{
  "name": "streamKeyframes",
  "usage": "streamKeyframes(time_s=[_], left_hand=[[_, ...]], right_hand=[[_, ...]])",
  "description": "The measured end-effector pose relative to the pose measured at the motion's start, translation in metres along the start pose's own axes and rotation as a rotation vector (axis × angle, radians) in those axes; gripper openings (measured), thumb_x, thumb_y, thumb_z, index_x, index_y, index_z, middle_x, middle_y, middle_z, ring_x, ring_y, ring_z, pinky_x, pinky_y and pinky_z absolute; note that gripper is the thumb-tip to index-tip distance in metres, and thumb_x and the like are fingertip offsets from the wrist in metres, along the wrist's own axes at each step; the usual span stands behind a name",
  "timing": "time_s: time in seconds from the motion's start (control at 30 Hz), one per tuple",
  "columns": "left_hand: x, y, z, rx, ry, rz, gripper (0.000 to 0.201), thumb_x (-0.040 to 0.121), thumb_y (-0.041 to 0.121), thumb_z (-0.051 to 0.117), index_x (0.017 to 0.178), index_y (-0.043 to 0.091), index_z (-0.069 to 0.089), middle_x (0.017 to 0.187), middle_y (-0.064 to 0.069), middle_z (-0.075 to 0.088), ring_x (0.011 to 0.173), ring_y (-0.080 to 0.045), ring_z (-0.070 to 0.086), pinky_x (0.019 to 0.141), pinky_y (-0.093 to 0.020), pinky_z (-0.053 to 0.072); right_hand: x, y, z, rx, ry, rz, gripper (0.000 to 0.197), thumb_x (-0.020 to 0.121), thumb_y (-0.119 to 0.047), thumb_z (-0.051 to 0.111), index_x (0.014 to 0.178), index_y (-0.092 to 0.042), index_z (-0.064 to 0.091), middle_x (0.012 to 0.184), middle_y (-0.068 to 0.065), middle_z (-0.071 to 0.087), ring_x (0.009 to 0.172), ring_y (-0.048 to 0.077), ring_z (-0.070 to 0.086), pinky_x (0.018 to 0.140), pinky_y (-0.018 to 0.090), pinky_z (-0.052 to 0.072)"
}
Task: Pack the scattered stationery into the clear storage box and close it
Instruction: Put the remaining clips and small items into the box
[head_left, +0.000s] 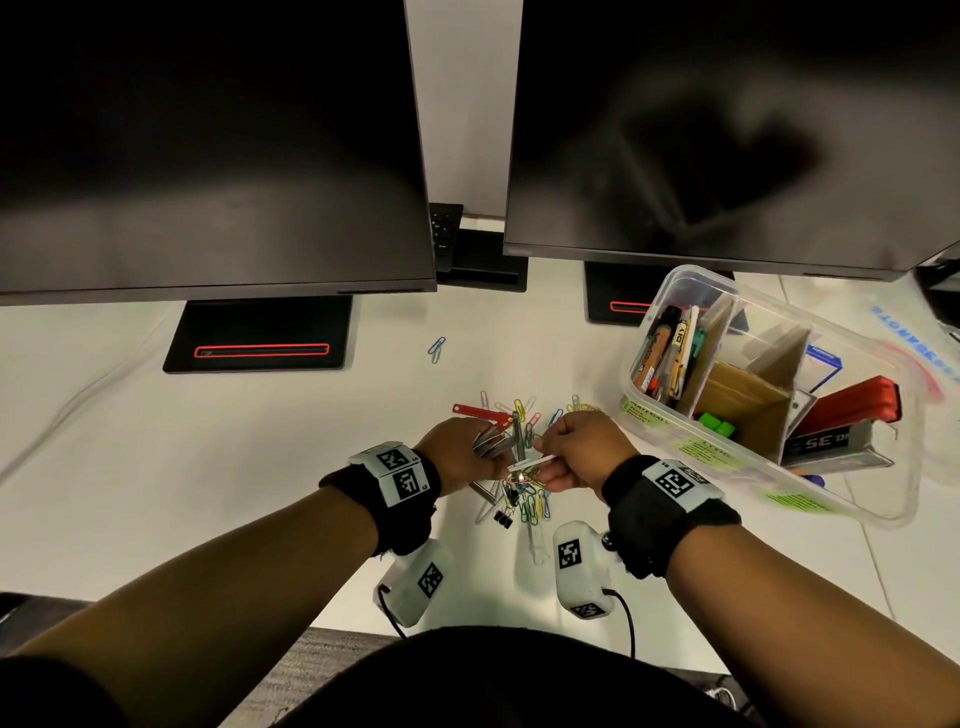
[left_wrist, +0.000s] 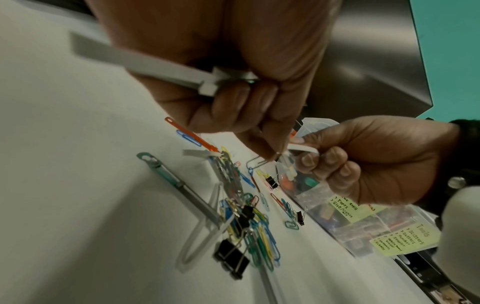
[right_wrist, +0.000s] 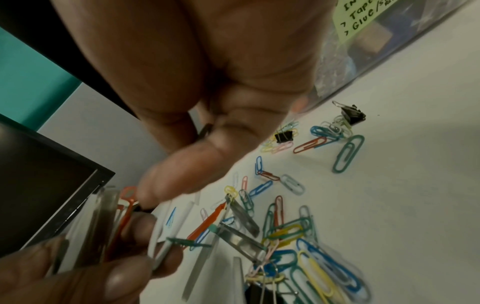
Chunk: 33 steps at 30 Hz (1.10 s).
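Your left hand (head_left: 460, 457) grips fasteners (head_left: 491, 446); your right hand (head_left: 582, 454) pinches a strip (head_left: 535, 461) trailing tangled clips (head_left: 524, 483), which could drop.

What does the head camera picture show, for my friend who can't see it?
Two hands meet over a pile of colourful paper clips on a white desk: the left hand grips flat strips, the right hand pinches a white strip. An open clear box sits to the right.

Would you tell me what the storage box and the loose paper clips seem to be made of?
Storage box: clear, glossy plastic by its look; contents show through its walls. Paper clips: probably wire with coloured plastic coating, given the thin bent loops in matte blue, yellow and green.
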<state>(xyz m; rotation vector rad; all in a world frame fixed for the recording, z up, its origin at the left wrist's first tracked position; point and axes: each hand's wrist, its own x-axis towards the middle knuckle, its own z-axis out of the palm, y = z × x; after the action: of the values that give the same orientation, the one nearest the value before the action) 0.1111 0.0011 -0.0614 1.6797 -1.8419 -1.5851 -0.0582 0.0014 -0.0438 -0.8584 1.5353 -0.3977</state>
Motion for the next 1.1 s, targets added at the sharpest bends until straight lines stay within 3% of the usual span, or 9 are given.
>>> streamKeyframes(time_s=[0.13, 0.27, 0.53, 0.7, 0.8, 0.83, 0.93, 1.0, 1.1], left_hand=[[0.002, 0.001, 0.001, -0.085, -0.017, -0.019, 0.021, 0.077, 0.004, 0.072, 0.078, 0.022, 0.061, 0.086, 0.002, 0.066, 0.082, -0.014, 0.06, 0.087, -0.031, 0.048], [0.003, 0.003, 0.001, -0.157, -0.002, -0.01, 0.026, 0.077, 0.0, 0.071, 0.1, 0.009, 0.065, 0.088, 0.0, 0.065, 0.085, -0.015, 0.061, 0.09, -0.031, 0.049], [0.005, -0.003, -0.002, -0.155, 0.001, -0.014, 0.04, 0.078, 0.003, 0.071, 0.117, 0.008, 0.06, 0.109, -0.01, 0.069, 0.106, -0.024, 0.064, 0.1, -0.038, 0.048], [0.006, -0.016, -0.017, 0.142, 0.122, -0.02, 0.036, 0.082, 0.012, 0.067, 0.117, 0.009, 0.059, 0.114, -0.008, 0.066, 0.107, -0.024, 0.061, 0.094, -0.027, 0.046], [0.004, -0.022, -0.02, 0.447, 0.007, 0.022, 0.017, 0.085, 0.017, 0.063, 0.101, 0.016, 0.058, 0.115, -0.007, 0.062, 0.111, -0.025, 0.057, 0.091, -0.028, 0.042], [0.004, -0.024, -0.019, 0.533, -0.037, 0.023, 0.022, 0.086, 0.021, 0.063, 0.107, 0.017, 0.058, 0.119, -0.006, 0.059, 0.114, -0.023, 0.055, 0.095, -0.028, 0.04], [0.005, -0.033, -0.012, 0.678, -0.121, 0.033, 0.04, 0.088, 0.024, 0.06, 0.126, 0.018, 0.052, 0.128, -0.004, 0.051, 0.118, -0.022, 0.051, 0.1, -0.028, 0.038], [0.004, -0.035, -0.006, 0.738, -0.142, 0.059, 0.038, 0.089, 0.021, 0.058, 0.127, 0.02, 0.051, 0.127, -0.004, 0.049, 0.116, -0.023, 0.052, 0.099, -0.03, 0.04], [0.004, -0.036, -0.001, 0.793, -0.134, 0.082, 0.029, 0.092, 0.022, 0.053, 0.12, 0.018, 0.053, 0.122, -0.005, 0.051, 0.109, -0.024, 0.056, 0.091, -0.032, 0.044]], right_hand=[[0.001, 0.0, 0.001, 0.004, 0.009, -0.005, 0.018, 0.09, -0.001, 0.054, 0.074, -0.006, 0.054, 0.041, 0.001, 0.062, 0.036, 0.012, 0.061, 0.04, 0.022, 0.053], [0.002, 0.005, 0.007, 0.008, -0.007, 0.036, 0.016, 0.095, -0.004, 0.047, 0.079, -0.008, 0.05, 0.061, 0.014, 0.06, 0.037, 0.012, 0.061, 0.04, 0.022, 0.052], [0.004, 0.01, 0.01, -0.031, -0.06, 0.057, 0.019, 0.096, -0.006, 0.044, 0.079, -0.012, 0.051, 0.061, 0.01, 0.062, 0.036, 0.011, 0.058, 0.037, 0.017, 0.045], [0.008, 0.006, -0.014, 0.158, 0.087, 0.071, 0.029, 0.09, 0.009, 0.027, 0.089, -0.009, 0.05, 0.062, 0.012, 0.054, 0.043, 0.02, 0.051, 0.042, 0.021, 0.042], [0.011, 0.01, -0.024, 0.273, 0.155, 0.047, 0.033, 0.087, 0.011, 0.023, 0.102, -0.006, 0.048, 0.064, 0.015, 0.05, 0.053, 0.023, 0.047, 0.05, 0.027, 0.041], [0.011, 0.011, -0.026, 0.289, 0.167, 0.041, 0.034, 0.087, 0.011, 0.023, 0.101, -0.004, 0.05, 0.064, 0.015, 0.049, 0.054, 0.023, 0.046, 0.051, 0.028, 0.041], [0.01, 0.015, -0.029, 0.283, 0.181, 0.069, 0.034, 0.085, 0.012, 0.023, 0.082, 0.002, 0.055, 0.063, 0.013, 0.047, 0.054, 0.022, 0.044, 0.052, 0.028, 0.036], [0.01, 0.019, -0.029, 0.289, 0.199, 0.098, 0.035, 0.083, 0.012, 0.023, 0.068, 0.001, 0.053, 0.063, 0.014, 0.048, 0.053, 0.02, 0.042, 0.05, 0.027, 0.031], [0.011, 0.023, -0.03, 0.298, 0.229, 0.102, 0.032, 0.086, 0.005, 0.031, 0.064, 0.004, 0.055, 0.063, 0.015, 0.05, 0.051, 0.02, 0.04, 0.048, 0.026, 0.029]])
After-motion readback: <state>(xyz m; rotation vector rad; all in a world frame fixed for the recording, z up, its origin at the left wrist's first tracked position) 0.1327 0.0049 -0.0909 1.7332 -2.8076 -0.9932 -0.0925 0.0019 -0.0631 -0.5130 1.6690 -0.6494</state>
